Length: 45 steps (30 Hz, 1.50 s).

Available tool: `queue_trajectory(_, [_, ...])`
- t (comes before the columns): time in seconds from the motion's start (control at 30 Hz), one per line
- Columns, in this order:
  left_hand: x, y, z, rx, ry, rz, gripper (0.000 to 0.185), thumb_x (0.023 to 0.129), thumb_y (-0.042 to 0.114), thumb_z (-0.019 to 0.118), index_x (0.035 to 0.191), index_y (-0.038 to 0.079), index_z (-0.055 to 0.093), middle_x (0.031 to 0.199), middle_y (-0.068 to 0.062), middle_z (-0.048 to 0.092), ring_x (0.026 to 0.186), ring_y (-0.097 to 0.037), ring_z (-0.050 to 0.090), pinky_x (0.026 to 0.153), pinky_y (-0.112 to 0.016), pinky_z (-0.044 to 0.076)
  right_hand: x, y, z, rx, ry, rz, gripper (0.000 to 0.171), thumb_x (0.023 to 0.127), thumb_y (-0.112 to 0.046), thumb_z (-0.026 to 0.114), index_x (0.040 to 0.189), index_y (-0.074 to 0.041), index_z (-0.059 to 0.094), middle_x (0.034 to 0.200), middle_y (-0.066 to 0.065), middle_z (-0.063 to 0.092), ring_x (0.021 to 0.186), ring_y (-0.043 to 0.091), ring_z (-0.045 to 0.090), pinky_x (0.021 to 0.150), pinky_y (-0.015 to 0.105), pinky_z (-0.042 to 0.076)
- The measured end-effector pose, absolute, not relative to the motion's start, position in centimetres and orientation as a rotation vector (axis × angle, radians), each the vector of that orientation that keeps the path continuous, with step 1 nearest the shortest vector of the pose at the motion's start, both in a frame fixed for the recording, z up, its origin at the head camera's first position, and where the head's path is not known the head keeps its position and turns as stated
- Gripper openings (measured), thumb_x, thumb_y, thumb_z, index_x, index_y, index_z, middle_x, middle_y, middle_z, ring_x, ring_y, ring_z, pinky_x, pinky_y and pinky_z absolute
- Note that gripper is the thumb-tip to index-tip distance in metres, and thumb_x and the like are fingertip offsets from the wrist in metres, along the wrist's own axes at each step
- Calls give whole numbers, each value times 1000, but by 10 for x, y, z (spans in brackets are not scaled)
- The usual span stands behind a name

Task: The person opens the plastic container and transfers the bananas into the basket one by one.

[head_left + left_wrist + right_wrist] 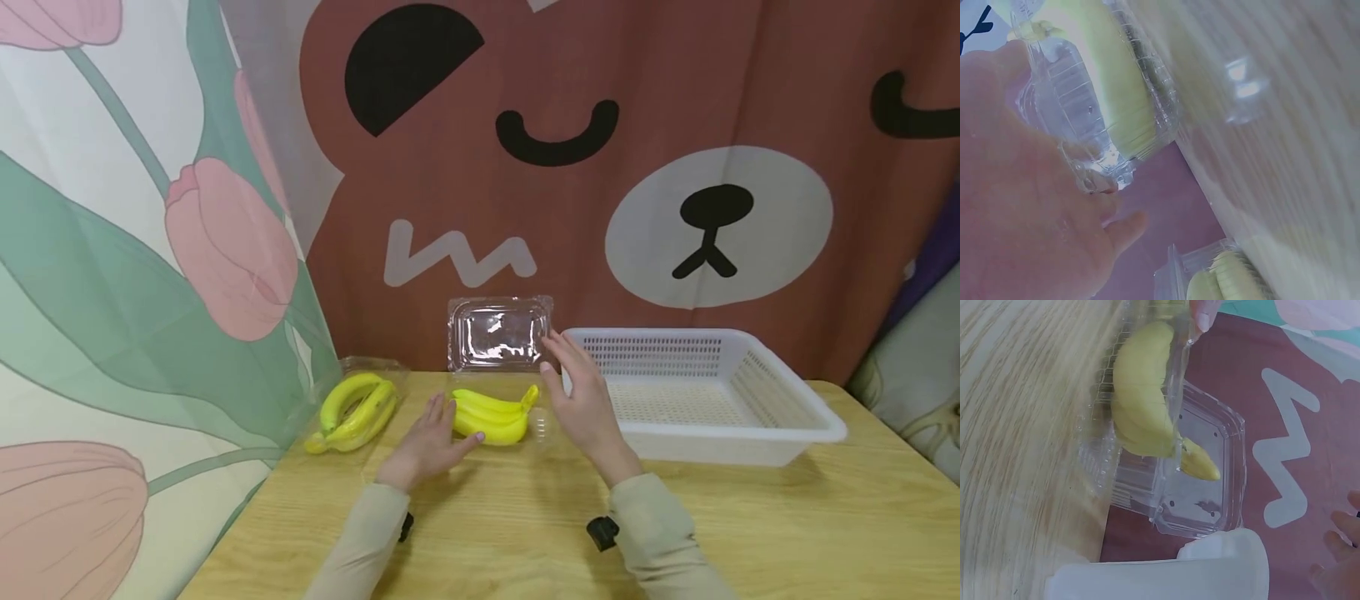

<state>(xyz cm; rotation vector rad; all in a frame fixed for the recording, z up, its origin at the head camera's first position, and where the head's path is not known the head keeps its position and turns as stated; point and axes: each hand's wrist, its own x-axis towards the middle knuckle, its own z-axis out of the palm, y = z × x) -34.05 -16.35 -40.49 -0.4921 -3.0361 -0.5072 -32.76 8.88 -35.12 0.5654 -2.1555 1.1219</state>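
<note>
From the head view I see my left hand [429, 440] lying low on the tabletop [750, 533], fingers straight and slightly fanned, fingertips touching the left end of the banana bunch [491, 415] and the clear plastic clamshell [501, 333] it sits in. That grip is spread, not curled round anything; in the left wrist view the palm [1016, 206] fills the corner and rests against the ribbed clear wall of the clamshell [1085, 119], though the blur keeps me from seeing exactly where each finger lands. My right hand [583, 400] is raised on the other side of the bunch, palm turned inward, fingers straight and loosely apart, with the fingertips at the right edge of the upright lid; I cannot tell whether they touch it or stand just off it. The right wrist view shows the banana bunch [1144, 400] lying in the tray half of the clamshell [1204, 487], whose lid stands open against the bear-print curtain [675, 125]. The bunch sits near the back edge of the tabletop, roughly between my two hands. Just to its right is a white perforated basket [780, 417], near my right hand. Off to the left, against the tulip-print curtain [112, 250], a second banana bunch [356, 408] lies in its own clear container.
</note>
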Motion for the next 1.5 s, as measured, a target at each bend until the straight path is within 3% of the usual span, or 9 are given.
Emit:
queue_trajectory(0.13, [-340, -166, -407, -495, -3024, -523, 92, 97, 65, 38, 155, -2, 14, 161, -20, 4, 148, -35, 3, 118, -49, 12, -330, 84, -352, 577, -2211, 1109, 46, 102, -31, 52, 143, -12, 51, 151, 2, 43, 142, 27, 30, 115, 57, 19])
queue_trajectory(0.37, [-342, -164, -409, -479, -3027, -520, 93, 97, 67, 36, 155, -2, 13, 161, -20, 3, 148, -33, 1, 118, -50, 13, -337, 63, -344, 682, -2420, 893, 46, 97, -29, 59, 141, -16, 53, 147, 5, 45, 135, 27, 38, 109, 55, 34])
queue_trajectory(0.63, [-343, -163, -407, -453, -3035, -531, 93, 98, 65, 36, 155, -4, 14, 161, -20, 1, 148, -33, 0, 117, -52, 14, -358, 38, -350, 872, -2644, 549, 59, 92, -27, 71, 144, -11, 49, 151, 12, 41, 138, 31, 36, 107, 52, 39])
queue_trajectory(0.97, [-344, -163, -410, -450, -3037, -504, 97, 95, 69, 38, 154, -5, 14, 161, -21, 3, 148, -33, 2, 117, -53, 16, -379, 28, -377, 876, -2816, 517, 72, 81, -19, 81, 144, -6, 48, 153, 17, 37, 139, 39, 33, 107, 58, 36])
queue_trajectory(1.27, [-346, -163, -414, -470, -3041, -511, 98, 96, 69, 36, 155, -5, 9, 161, -20, -2, 148, -32, -1, 118, -51, 13, -382, 25, -391, 887, -2883, 303, 74, 81, -34, 81, 141, -4, 51, 150, 18, 41, 136, 40, 38, 111, 55, 31])
queue_trajectory(1.5, [-342, -163, -409, -467, -3034, -547, 98, 96, 68, 39, 155, -6, 10, 161, -21, 1, 148, -32, 0, 119, -49, 12, -388, 22, -395, 877, -2912, 235, 75, 78, -37, 83, 139, -6, 53, 138, 16, 55, 122, 36, 54, 104, 53, 41])
